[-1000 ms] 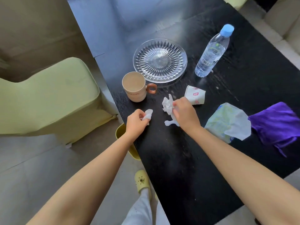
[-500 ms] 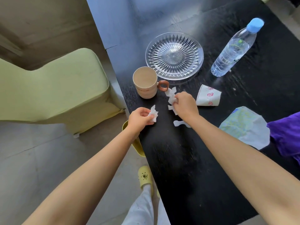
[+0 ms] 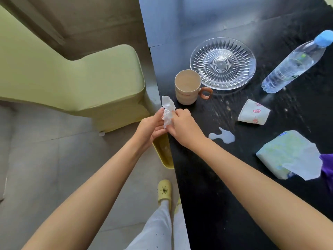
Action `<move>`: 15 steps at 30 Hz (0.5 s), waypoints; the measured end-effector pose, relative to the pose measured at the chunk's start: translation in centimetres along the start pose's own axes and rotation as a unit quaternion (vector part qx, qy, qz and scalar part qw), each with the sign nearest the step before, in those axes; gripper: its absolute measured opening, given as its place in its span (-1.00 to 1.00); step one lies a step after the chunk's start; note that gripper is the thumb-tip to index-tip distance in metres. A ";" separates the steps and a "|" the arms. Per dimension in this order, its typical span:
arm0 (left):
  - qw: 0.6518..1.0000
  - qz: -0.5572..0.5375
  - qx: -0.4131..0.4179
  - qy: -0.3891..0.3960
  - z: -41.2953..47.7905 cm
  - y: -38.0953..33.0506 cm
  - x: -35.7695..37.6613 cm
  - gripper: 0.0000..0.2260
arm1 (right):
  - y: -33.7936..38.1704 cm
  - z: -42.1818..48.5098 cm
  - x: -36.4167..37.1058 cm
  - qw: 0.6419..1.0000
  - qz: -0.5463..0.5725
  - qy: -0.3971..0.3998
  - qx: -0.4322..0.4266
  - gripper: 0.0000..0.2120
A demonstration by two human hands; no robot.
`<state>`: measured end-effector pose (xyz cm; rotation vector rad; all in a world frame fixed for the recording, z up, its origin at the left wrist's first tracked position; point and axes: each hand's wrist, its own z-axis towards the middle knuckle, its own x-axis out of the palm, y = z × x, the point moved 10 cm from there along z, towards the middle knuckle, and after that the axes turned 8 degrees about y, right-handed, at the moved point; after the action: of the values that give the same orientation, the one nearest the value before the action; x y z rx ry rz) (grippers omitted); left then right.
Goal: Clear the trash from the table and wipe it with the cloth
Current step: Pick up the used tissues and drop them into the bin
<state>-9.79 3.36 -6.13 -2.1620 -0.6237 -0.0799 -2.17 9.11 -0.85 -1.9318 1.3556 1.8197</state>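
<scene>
Black table point(image 3: 225, 186), seen from above, beside a green chair point(image 3: 72, 78) off its left edge. Toward the far side, a clear glass plate point(image 3: 223, 63), with a water bottle point(image 3: 295, 64) lying to its right. Near the right edge, a tissue pack point(image 3: 286, 152) touching a purple cloth point(image 3: 327, 166) that was cut off by the frame. Just in front of the plate, a beige mug point(image 3: 187, 86). In the middle, a paper cup point(image 3: 254, 112) tipped on its side, and nearer, a small white spill point(image 3: 222, 136). Under the left edge, part of a yellow bin point(image 3: 164, 154). Met over that left edge, left hand point(image 3: 150, 129) and right hand point(image 3: 183, 126), both curled closed around one crumpled white tissue point(image 3: 168, 110), held above the bin.
</scene>
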 end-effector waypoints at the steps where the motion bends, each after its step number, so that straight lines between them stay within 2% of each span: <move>1: 1.000 0.025 0.002 -0.014 -0.1 0.0 -0.7 -0.75 | 0.8 -0.1 0.4 1.000 -0.017 0.002 -0.017 -0.60; 3: 0.997 0.052 0.015 -0.059 -1.2 0.1 -2.9 -0.81 | 2.7 0.1 2.0 0.998 -0.022 0.028 -0.054 -0.57; 7: 0.994 0.041 0.012 -0.096 -2.8 1.0 -6.8 -0.89 | 5.7 0.9 3.8 0.989 0.060 0.075 -0.111 -0.74; 9: 0.996 0.008 0.001 -0.090 -2.9 1.8 -7.5 -0.94 | 5.3 1.2 3.9 0.989 0.109 0.055 -0.080 -0.73; 11: 0.996 -0.014 -0.016 -0.089 -2.5 2.7 -8.5 -0.84 | 4.4 1.7 4.6 0.987 0.159 0.029 -0.021 -0.76; 13: 0.995 -0.011 -0.043 -0.092 -1.6 3.9 -9.4 -0.79 | 3.9 2.5 6.3 0.986 0.162 0.023 0.025 -0.78; 15: 0.993 -0.027 -0.069 -0.092 -0.4 5.6 -10.1 -0.84 | 3.5 3.1 8.0 0.988 0.140 0.015 0.057 -0.81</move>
<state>-16.02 -3.84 -12.71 -2.3038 -0.8024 0.0503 -7.98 5.25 -6.96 -1.7923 1.7771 1.7873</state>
